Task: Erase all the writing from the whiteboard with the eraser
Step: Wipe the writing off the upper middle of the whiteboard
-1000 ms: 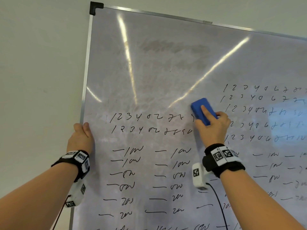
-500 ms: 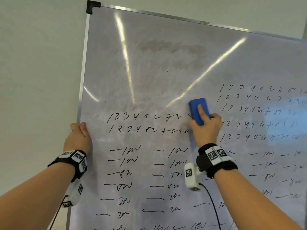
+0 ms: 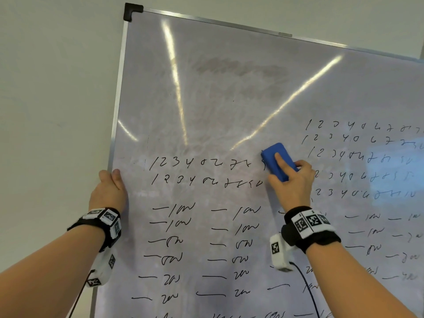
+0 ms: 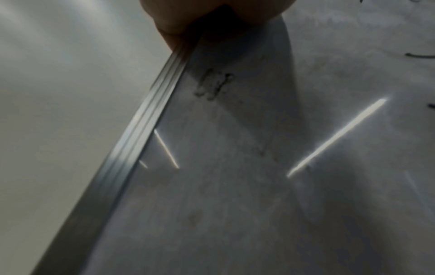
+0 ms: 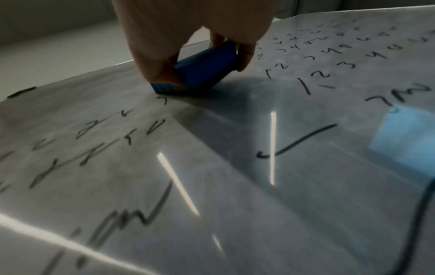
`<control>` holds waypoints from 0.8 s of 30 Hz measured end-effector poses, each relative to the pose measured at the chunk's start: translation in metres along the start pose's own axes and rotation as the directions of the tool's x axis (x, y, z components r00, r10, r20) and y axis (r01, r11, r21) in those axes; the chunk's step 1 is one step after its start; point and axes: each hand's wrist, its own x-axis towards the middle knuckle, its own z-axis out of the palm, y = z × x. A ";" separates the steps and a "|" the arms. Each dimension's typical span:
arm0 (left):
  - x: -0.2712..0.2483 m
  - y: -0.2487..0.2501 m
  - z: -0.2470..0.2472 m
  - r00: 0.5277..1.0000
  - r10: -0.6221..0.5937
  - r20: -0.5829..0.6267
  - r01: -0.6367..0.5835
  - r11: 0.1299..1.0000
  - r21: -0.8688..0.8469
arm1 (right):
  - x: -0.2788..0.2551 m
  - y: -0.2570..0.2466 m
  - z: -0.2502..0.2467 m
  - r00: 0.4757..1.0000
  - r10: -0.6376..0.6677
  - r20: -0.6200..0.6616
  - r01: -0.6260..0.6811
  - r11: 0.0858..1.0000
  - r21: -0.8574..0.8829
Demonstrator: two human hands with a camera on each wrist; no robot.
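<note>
Two hands work at the whiteboard (image 3: 229, 111), which leans against a pale wall (image 3: 57, 111). The right hand (image 3: 291, 182) grasps the blue eraser (image 3: 276, 160) and presses it flat against the board surface. Its forefinger lies straight along the eraser's back, while the thumb and the other fingers pinch the long sides, as the right wrist view shows (image 5: 204, 67). So the eraser sits under and ahead of this grip, its upper end poking out beyond the fingertips and tilted toward the board's top left corner cap (image 3: 132, 11).

Relative to the eraser, the two rows of handwritten digits (image 3: 202, 172) lie just to its left, the nearest stroke touching or almost touching its left edge. More digit rows (image 3: 362, 157) stand to the eraser's right, partly hidden by the hand. Below the eraser run columns of dashes and scribbles (image 3: 202, 249). Above the eraser the board carries only grey smears and bright streaks of reflected light.

The left hand (image 3: 109, 191) is clenched round the board's metal left frame (image 3: 117, 111), well to the left of the eraser and slightly lower, thumb on the front face and fingers wrapped behind the edge. From the left wrist view the hand (image 4: 212, 14) closes over the ribbed frame rail (image 4: 141, 130), with a small smudged mark (image 4: 214, 85) on the board just beside it.

Both wrists wear black bands with printed tags (image 3: 309, 222), and a dark cable (image 3: 307, 290) hangs from the right one.
</note>
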 end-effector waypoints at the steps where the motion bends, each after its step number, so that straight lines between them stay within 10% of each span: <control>1: 0.000 0.000 0.000 1.000 0.000 -0.001 0.000 1.000 -0.002 | 0.006 0.001 -0.001 0.998 0.045 -0.037 -0.046 0.999 -0.003; 4: 0.000 0.000 -0.001 1.000 0.003 -0.004 -0.003 1.000 -0.005 | 0.014 -0.006 0.002 0.985 0.150 -0.079 -0.151 0.988 -0.007; 9: 0.001 0.000 0.001 1.000 0.003 0.001 -0.003 1.000 -0.012 | -0.003 0.001 0.002 0.992 -0.110 0.057 0.113 0.991 -0.071; 14: 0.002 -0.002 0.002 1.000 -0.005 -0.002 0.005 1.000 0.001 | 0.025 0.000 -0.007 0.988 0.138 -0.075 -0.145 0.985 -0.089; 20: 0.003 -0.003 0.002 1.000 -0.006 0.007 0.006 1.000 0.002 | 0.001 0.003 -0.006 0.992 -0.091 0.087 0.098 0.992 -0.075; 24: 0.003 -0.003 0.002 1.000 -0.002 0.005 0.002 1.000 0.004 | 0.023 0.009 -0.012 0.976 0.208 -0.064 -0.208 0.978 -0.003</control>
